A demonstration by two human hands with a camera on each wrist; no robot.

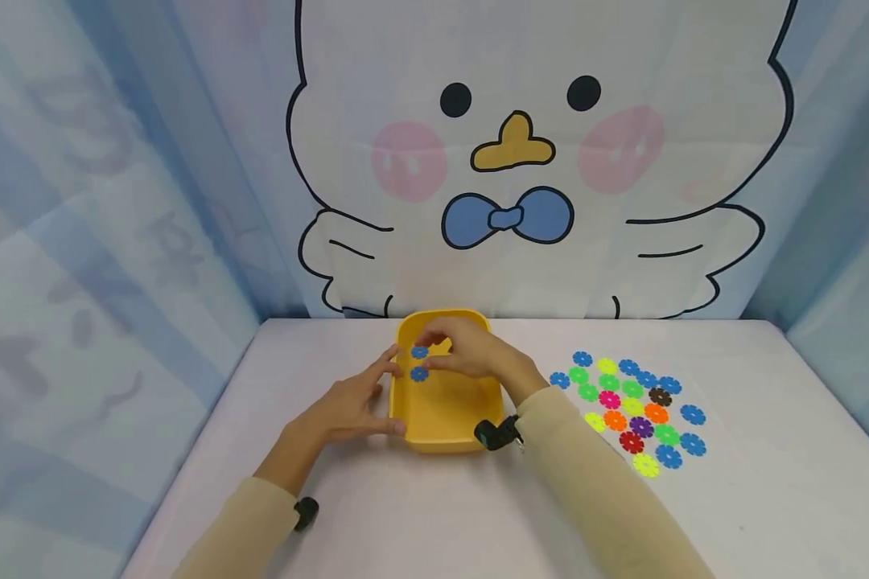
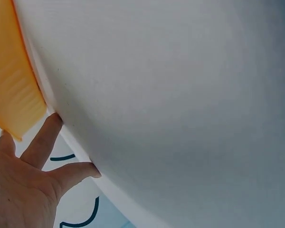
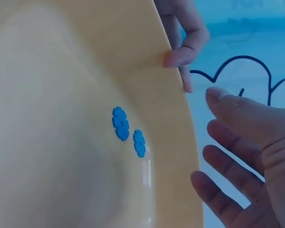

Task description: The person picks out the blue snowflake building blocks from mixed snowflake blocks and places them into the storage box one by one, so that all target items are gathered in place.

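A yellow plastic tray (image 1: 452,422) stands on the table, with two blue flower-shaped discs (image 3: 121,123) lying inside near its left wall. My left hand (image 1: 348,408) is spread along the tray's left side, some fingertips touching the rim and the thumb by the near-left part of the wall. Over the far half of the tray is my right hand (image 1: 467,347), its thumb and fingers parted close to the blue discs. Seen from the right wrist, the right hand's fingers (image 3: 232,166) are loosely bent with nothing between them.
Right of the tray lies a loose group of flower-shaped discs (image 1: 632,406) in blue, green, yellow, orange, red, pink, purple and brown. The white table (image 1: 420,515) backs onto a curtain (image 1: 514,281) with a cartoon figure.
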